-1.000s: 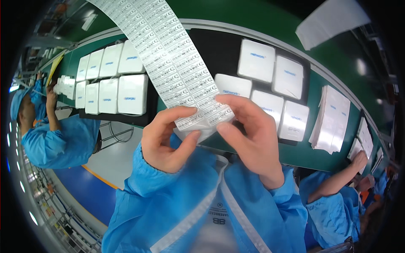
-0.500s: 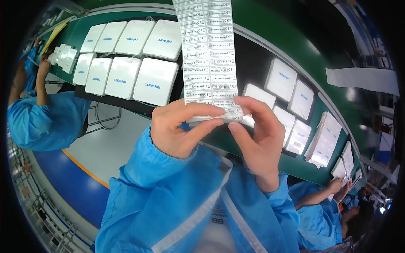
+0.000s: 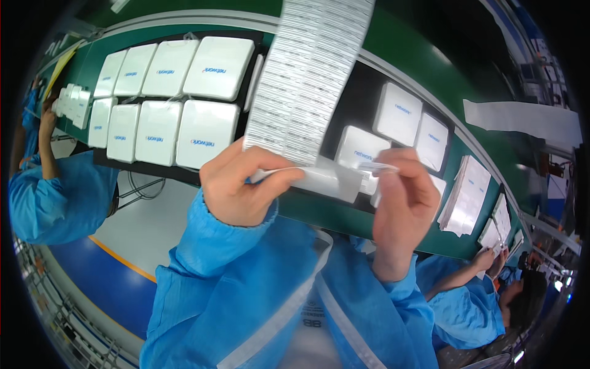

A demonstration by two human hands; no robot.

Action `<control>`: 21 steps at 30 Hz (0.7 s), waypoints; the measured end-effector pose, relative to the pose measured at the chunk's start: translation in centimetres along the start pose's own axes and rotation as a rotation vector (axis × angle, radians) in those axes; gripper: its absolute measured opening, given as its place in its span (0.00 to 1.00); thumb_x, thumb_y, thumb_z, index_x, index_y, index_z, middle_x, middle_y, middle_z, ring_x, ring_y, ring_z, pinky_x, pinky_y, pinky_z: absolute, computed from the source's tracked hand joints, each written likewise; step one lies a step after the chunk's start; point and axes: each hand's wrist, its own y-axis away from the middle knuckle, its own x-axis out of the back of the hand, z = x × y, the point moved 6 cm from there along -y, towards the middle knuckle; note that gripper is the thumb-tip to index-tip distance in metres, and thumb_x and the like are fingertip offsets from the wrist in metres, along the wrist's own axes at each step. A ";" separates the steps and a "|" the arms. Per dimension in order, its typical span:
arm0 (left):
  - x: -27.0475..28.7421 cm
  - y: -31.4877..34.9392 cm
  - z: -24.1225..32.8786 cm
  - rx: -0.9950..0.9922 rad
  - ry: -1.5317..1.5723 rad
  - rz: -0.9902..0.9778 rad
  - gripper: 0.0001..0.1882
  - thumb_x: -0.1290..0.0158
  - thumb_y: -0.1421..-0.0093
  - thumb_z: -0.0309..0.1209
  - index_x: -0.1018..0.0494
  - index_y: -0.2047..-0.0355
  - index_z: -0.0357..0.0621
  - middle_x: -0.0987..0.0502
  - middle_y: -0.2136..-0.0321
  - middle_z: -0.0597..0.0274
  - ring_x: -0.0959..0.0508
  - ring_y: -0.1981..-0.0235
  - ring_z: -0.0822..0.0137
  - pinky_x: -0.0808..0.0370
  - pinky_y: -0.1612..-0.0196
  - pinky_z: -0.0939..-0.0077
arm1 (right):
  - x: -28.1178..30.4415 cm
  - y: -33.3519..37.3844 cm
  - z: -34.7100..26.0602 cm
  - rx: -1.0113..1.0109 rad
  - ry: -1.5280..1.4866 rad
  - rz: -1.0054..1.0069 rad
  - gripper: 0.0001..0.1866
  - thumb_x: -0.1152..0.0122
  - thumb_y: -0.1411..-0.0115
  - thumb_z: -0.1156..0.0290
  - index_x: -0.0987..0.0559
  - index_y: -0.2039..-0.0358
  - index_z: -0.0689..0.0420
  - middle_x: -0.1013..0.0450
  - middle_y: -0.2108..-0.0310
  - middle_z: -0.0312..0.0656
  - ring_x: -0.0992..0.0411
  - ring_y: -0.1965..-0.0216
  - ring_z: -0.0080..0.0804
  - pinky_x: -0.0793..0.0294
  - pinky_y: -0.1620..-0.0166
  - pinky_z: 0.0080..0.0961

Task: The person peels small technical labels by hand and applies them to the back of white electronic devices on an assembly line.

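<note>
In the head view, the person's left hand (image 3: 236,187) pinches the lower end of a long white label strip (image 3: 307,80) between thumb and index finger; its other fingers are largely hidden. The strip, printed in two columns of small labels, rises from the hands over the green worktable (image 3: 338,218) and runs out at the upper edge. Its lower end bends into a blank, glossy stretch of backing paper (image 3: 335,183) between the two hands. The right hand (image 3: 409,200), slightly blurred, has thumb and index finger brought together on a thin whitish piece (image 3: 378,166); whether it is joined to the strip cannot be told. Both forearms are in blue sleeves.

To the left of the strip, eight flat white cases (image 3: 208,132) with rounded corners and blue print lie in two rows of four. To the right, more such cases (image 3: 399,112) lie on a black mat (image 3: 353,111), some partly behind the right hand. Beyond them is a stack of white printed sheets (image 3: 465,197). A co-worker in blue (image 3: 64,197) sits at the far left, near small white pieces (image 3: 74,106); at the far right, another co-worker in blue (image 3: 470,307) has both hands at white items (image 3: 496,227) on the table.
</note>
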 end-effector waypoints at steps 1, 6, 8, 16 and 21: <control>0.4 -0.1 -0.5 -0.007 -0.029 0.058 0.08 0.30 0.49 0.24 0.18 0.70 0.38 0.18 0.70 0.53 0.16 0.70 0.61 0.22 0.67 0.74 | 1.5 0.0 -0.3 0.018 0.033 0.096 0.03 0.41 0.37 0.85 0.21 0.64 0.68 0.29 0.63 0.40 0.32 0.65 0.20 0.34 0.60 0.16; 0.2 0.1 -2.3 0.020 -0.045 0.093 0.07 0.34 0.43 0.24 0.21 0.67 0.37 0.18 0.67 0.49 0.17 0.67 0.61 0.21 0.63 0.72 | 7.4 1.4 3.0 -0.211 0.396 0.367 0.03 0.38 0.37 0.79 0.22 0.68 0.64 0.30 0.71 0.32 0.35 0.67 0.16 0.37 0.63 0.14; -0.6 -0.2 -2.4 0.031 -0.023 0.059 0.07 0.34 0.43 0.24 0.21 0.67 0.37 0.18 0.66 0.49 0.17 0.66 0.61 0.21 0.63 0.72 | 7.5 1.9 3.8 -0.183 0.525 0.401 0.06 0.33 0.39 0.75 0.21 0.70 0.63 0.31 0.74 0.33 0.35 0.68 0.20 0.37 0.63 0.19; -1.5 0.1 -3.1 -0.009 -0.113 -0.085 0.09 0.33 0.44 0.26 0.20 0.66 0.37 0.19 0.63 0.46 0.16 0.63 0.54 0.20 0.61 0.68 | 8.8 -2.3 4.0 -0.124 0.834 0.495 0.09 0.31 0.41 0.70 0.19 0.72 0.63 0.25 0.69 0.39 0.33 0.63 0.30 0.35 0.57 0.27; -2.3 -0.4 -3.1 -0.038 -0.077 -0.082 0.11 0.38 0.37 0.33 0.22 0.66 0.36 0.19 0.66 0.46 0.17 0.65 0.54 0.23 0.63 0.69 | 9.3 -3.6 5.2 -0.266 0.789 0.495 0.11 0.31 0.41 0.69 0.18 0.72 0.64 0.25 0.69 0.41 0.32 0.61 0.34 0.33 0.55 0.29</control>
